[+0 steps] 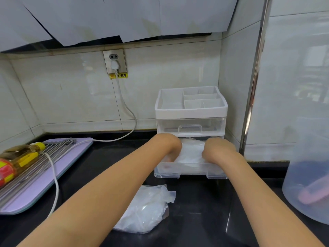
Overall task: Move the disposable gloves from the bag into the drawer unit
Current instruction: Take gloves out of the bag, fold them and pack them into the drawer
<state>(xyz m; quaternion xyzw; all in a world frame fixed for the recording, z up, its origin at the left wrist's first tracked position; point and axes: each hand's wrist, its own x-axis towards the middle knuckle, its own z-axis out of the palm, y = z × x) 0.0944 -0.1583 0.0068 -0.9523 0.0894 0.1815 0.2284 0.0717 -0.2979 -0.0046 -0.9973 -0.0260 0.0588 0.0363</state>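
Now, left hand (pixel 168 145) and right hand (pixel 219 150) down in the pulled-out lower drawer (pixel 188 169) of the drawer unit (pixel 191 111), fingers seemingly curled onto the disposable gloves (pixel 191 150) (a crumpled pale heap), bag (pixel 146 211) slack before the unit.

Your L hand (pixel 169 145) & R hand (pixel 219 148) are both down in the pulled-out bottom drawer (pixel 190 170) of the drawer unit (pixel 191 111), approx 2 o'clock from frame ctr. Fingers of both curl into the pile of gloves (pixel 191 150) lying in that drawer. The top drawer is closed; the divided tray on top holds nothing visible. The bag (pixel 144 211) lies crumpled on the black counter (pixel 195 202) at 6 o'clock, partly under your L forearm. At 9 o'clock an oil bottle (pixel 17 159) lies on a metal rack (pixel 44 157) over a purple board (pixel 58 175). A white cable (pixel 127 107) runs up to the wall outlet (pixel 115 61) at 11 o'clock. A translucent container (pixel 306 184) sits at 4 o'clock.
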